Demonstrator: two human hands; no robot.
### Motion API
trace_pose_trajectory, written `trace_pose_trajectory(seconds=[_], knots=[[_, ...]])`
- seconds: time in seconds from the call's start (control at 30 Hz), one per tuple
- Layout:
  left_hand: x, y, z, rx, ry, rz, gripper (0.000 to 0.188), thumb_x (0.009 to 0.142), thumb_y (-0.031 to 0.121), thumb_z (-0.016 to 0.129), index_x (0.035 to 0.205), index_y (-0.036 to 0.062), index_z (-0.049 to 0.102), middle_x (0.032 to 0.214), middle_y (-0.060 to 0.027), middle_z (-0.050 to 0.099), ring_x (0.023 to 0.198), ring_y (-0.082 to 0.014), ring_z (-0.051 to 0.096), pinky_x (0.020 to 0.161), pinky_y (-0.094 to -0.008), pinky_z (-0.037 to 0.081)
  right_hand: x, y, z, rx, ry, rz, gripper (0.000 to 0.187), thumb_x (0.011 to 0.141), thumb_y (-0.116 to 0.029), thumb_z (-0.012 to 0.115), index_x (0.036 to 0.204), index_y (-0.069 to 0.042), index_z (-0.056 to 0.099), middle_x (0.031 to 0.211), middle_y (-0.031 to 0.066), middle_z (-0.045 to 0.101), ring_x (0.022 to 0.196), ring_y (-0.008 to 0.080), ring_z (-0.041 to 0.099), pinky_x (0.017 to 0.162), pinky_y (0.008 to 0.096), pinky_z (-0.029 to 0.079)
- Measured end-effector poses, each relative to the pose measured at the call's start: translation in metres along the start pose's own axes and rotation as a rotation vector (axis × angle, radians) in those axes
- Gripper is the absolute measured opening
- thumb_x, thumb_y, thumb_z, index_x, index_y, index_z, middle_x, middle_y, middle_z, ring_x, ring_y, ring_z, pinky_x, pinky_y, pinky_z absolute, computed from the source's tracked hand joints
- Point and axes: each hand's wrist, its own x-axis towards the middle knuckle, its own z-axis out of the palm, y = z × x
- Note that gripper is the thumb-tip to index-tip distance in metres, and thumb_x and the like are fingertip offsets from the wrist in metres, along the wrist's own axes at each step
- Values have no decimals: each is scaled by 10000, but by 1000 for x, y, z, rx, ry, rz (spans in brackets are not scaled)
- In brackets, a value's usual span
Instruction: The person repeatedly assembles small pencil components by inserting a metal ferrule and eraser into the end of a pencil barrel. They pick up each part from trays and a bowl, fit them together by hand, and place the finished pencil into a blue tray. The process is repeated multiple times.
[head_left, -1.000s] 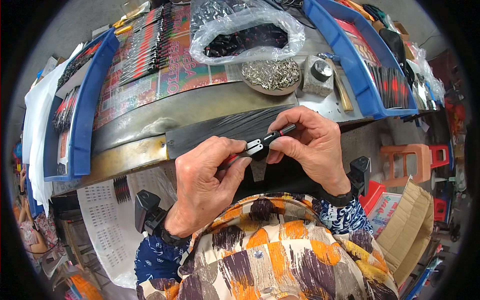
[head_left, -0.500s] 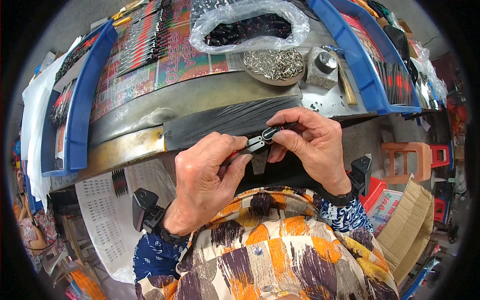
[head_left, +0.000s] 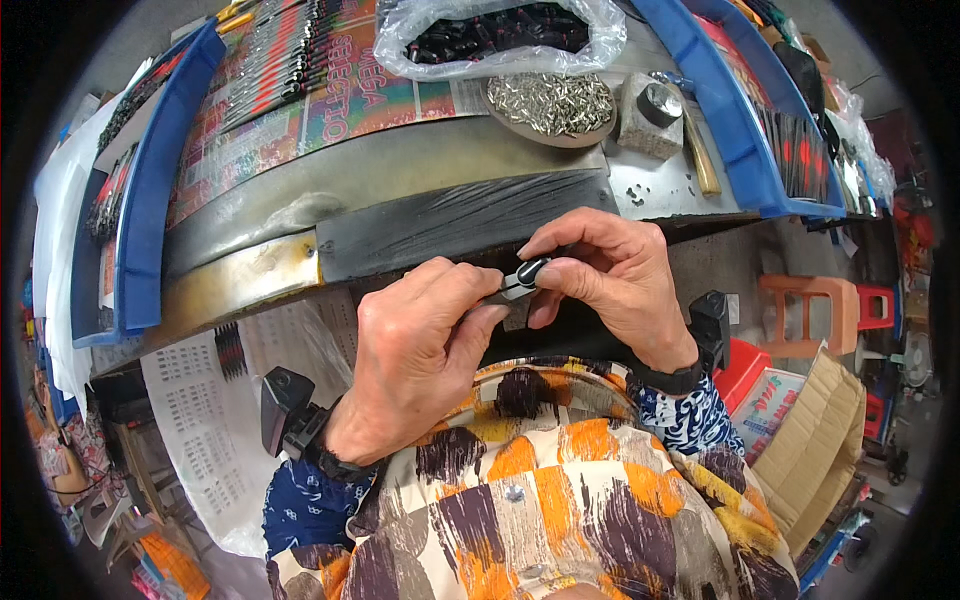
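Note:
Close together in front of my chest, both hands are at work on small parts. My left hand [head_left: 425, 345] pinches a flat silver metal piece [head_left: 512, 293] between thumb and fingertips; most of it is hidden in the hand. My right hand [head_left: 610, 285] grips a small rounded black part with a pale rim [head_left: 533, 270], thumb below and forefinger above. The black part meets the end of the metal piece. How they join is too small to tell.
The bench edge [head_left: 460, 225] lies just beyond my hands. On the bench are a dish of small metal pins [head_left: 552, 104], a plastic bag of black parts [head_left: 500, 35], a metal block [head_left: 650, 115], a wooden handle [head_left: 703, 160] and rows of red-black strips [head_left: 285, 60]. Blue bins [head_left: 145, 220] flank it.
The black part has come over the end of the metal piece, covering more of it. My right hand has shifted slightly left; the bench sits a little higher in view.

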Motion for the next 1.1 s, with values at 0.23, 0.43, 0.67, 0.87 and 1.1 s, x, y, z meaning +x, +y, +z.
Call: trace_pose_trajectory(seconds=[0.23,0.43,0.67,0.87,1.1], knots=[[-8,-6,6,-23,-26,14,219,726,-55,691,935,-23,633,738,-148,591,627,-312,589,555,-360,474,-6,5,-5,42,-61,114,171,881,-4,652,1031,71,619,849,103,665,670,173,688,628,258,572],[-16,-8,8,-20,-40,-14,217,731,-53,691,939,-27,632,746,-152,597,631,-316,590,557,-362,480,-8,12,-2,-150,-121,40,169,883,13,655,1048,38,631,854,60,680,712,105,672,624,215,544],[-23,-10,10,10,-48,-65,224,723,-41,710,931,-17,631,764,-143,614,646,-299,612,567,-356,495,-11,22,3,-369,-106,-81,177,875,1,673,1038,65,646,919,104,685,769,171,711,657,249,593],[-30,-9,10,60,-21,-87,239,708,-14,740,925,2,641,767,-123,632,637,-274,624,569,-339,502,-15,26,8,-476,-51,-205,187,836,-35,696,1008,23,655,853,110,687,716,187,682,625,269,527],[-38,-12,15,43,12,-89,230,713,-10,769,928,13,692,758,-67,652,556,-128,583,490,-241,452,-19,25,5,-598,-128,-247,151,879,-42,680,995,53,661,869,99,711,737,162,714,627,245,570]])
